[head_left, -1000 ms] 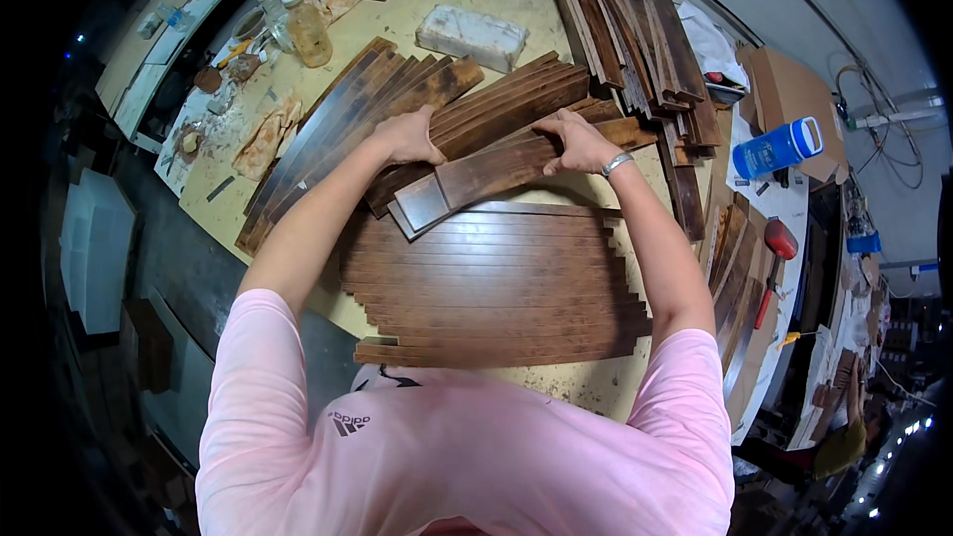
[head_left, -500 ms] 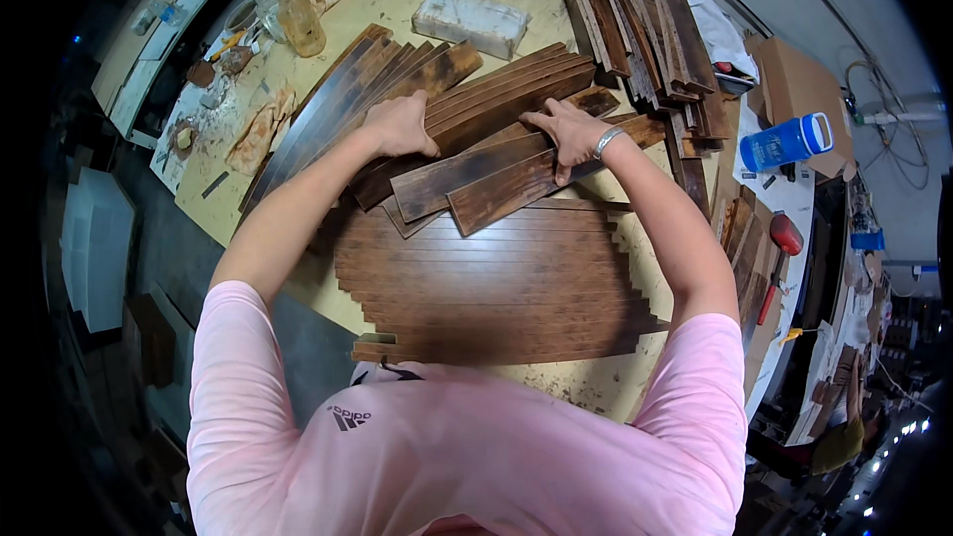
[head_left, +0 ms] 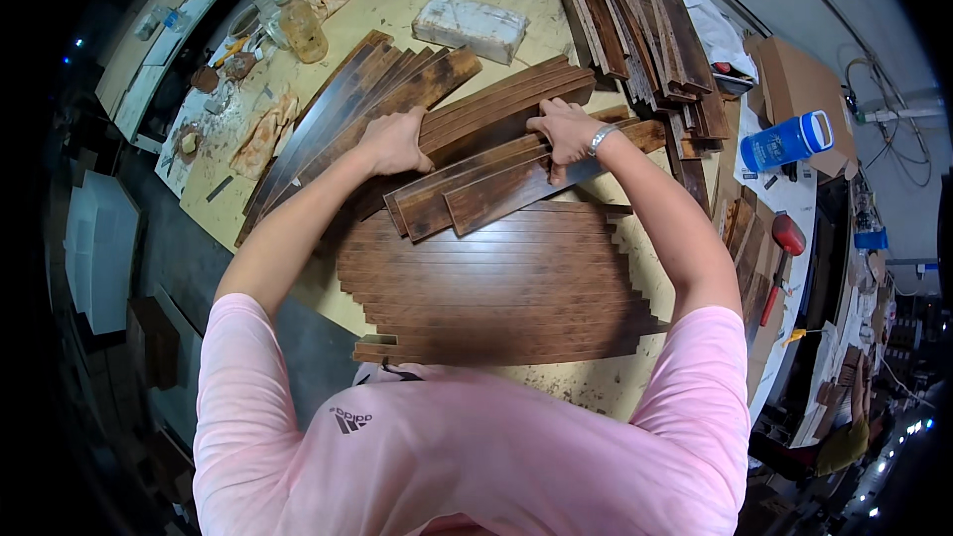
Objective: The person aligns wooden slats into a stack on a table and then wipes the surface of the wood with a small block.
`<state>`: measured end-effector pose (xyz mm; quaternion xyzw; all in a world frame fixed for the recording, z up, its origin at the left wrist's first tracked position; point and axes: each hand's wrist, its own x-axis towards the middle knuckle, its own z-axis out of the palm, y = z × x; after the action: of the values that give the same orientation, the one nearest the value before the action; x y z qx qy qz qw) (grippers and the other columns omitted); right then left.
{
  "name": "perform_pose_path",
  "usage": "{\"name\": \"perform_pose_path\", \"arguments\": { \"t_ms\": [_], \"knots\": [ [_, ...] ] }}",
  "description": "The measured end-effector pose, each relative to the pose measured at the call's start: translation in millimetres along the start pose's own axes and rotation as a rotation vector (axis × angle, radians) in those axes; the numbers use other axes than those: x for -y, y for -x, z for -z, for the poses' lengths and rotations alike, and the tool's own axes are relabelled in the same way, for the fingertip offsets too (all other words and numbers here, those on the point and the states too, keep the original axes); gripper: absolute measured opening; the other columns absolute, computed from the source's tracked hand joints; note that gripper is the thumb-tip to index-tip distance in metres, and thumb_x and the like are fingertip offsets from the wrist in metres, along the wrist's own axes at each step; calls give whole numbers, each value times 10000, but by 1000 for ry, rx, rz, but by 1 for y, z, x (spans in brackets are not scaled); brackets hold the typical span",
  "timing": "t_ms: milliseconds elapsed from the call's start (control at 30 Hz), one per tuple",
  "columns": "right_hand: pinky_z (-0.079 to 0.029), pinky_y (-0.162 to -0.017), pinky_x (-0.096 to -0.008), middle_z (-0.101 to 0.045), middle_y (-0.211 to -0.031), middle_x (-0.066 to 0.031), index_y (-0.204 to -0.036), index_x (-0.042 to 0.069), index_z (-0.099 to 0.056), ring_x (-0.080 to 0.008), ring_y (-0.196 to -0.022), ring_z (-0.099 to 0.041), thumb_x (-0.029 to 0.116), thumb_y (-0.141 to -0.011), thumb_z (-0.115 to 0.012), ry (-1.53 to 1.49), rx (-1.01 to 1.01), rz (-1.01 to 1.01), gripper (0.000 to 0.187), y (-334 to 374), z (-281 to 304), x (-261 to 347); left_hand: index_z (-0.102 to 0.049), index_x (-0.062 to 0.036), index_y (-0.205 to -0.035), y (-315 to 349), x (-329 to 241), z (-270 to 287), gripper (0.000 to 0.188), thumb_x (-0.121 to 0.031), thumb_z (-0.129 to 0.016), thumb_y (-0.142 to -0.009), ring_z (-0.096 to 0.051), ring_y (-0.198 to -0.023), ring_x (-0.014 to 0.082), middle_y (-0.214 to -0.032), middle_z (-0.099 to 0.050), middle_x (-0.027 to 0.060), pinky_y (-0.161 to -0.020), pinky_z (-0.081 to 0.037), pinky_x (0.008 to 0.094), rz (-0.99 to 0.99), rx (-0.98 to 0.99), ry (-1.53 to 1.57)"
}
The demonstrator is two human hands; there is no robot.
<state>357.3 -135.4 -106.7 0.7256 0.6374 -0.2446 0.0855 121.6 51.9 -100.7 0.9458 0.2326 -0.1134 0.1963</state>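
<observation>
A bunch of dark brown wooden planks (head_left: 501,111) leans on edge in front of me, tilted up toward the right. My left hand (head_left: 395,143) grips its left end, with the thumb on the near face and the other fingers mostly hidden behind. Bent over the right part of the bunch is my right hand (head_left: 570,133), its thumb pressing down by the front loose plank (head_left: 496,197). That plank overlaps a few others sloping toward me. Below them lies a flat panel of planks (head_left: 486,278) set edge to edge, with stepped ends.
Fanned planks (head_left: 342,109) lie left of my left hand. A white wrapped block (head_left: 471,28) sits behind the bunch, and tall plank stacks (head_left: 645,30) stand at the far right. Jars (head_left: 301,28), a blue jug (head_left: 786,143) and a red-headed mallet (head_left: 786,238) line the sides.
The bunch has tipped, its near face now showing more. Loose planks in front have shifted and lie closer together. Both hands have moved only slightly.
</observation>
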Motion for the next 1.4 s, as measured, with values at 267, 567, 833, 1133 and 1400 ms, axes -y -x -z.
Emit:
{"name": "perform_pose_path", "arguments": {
  "t_ms": [267, 567, 833, 1133, 1400],
  "knots": [
    [-428, -886, -424, -631, -986, -82, -1075, 98, -594, -305, -1066, -566, 214, -576, -877, -79, -314, 105, 585, 49, -27, 16, -561, 59, -1247, 10, -19, 0, 784, -290, -812, -591, -652, -1014, 405, -1057, -680, 259, -874, -520, 453, -226, 13, -10],
    [-405, -870, -387, -607, -949, -62, -1056, 111, -636, -279, -994, -551, 191, -539, -891, -66, -601, 65, 581, 41, -31, 24, -594, 14, -1169, -39, -21, -16, 660, -353, -809, -664, -644, -993, 413, -1006, -680, 255, -841, -510, 469, -333, -30, 31],
    [-429, -847, -408, -572, -978, -101, -1035, 96, -625, -312, -998, -556, 175, -524, -897, -45, -646, 24, 584, 27, -38, 23, -599, -1, -984, -59, -24, -14, 546, -395, -813, -672, -644, -961, 416, -958, -681, 228, -816, -509, 476, -348, -64, -99],
    [-421, -977, -457, -480, -1287, -159, -1223, 105, -564, -374, -1183, -480, 170, -501, -912, -46, -578, 21, 804, 15, -19, 24, -510, 15, -1378, -68, 1, -25, 757, -598, -516, -934, -518, -1271, 376, -1339, -562, 247, -1069, -407, 408, -256, 131, 438],
    [-215, -1171, -534, -272, -1541, -248, -1539, 158, -296, -438, -1431, -260, 305, -404, -914, -23, -159, 143, 1301, -43, -20, -6, -650, -35, -826, 17, -60, -35, 173, -200, -653, -774, -625, -830, 378, -867, -647, 196, -744, -524, 452, -556, -668, 177]
  ]
}}
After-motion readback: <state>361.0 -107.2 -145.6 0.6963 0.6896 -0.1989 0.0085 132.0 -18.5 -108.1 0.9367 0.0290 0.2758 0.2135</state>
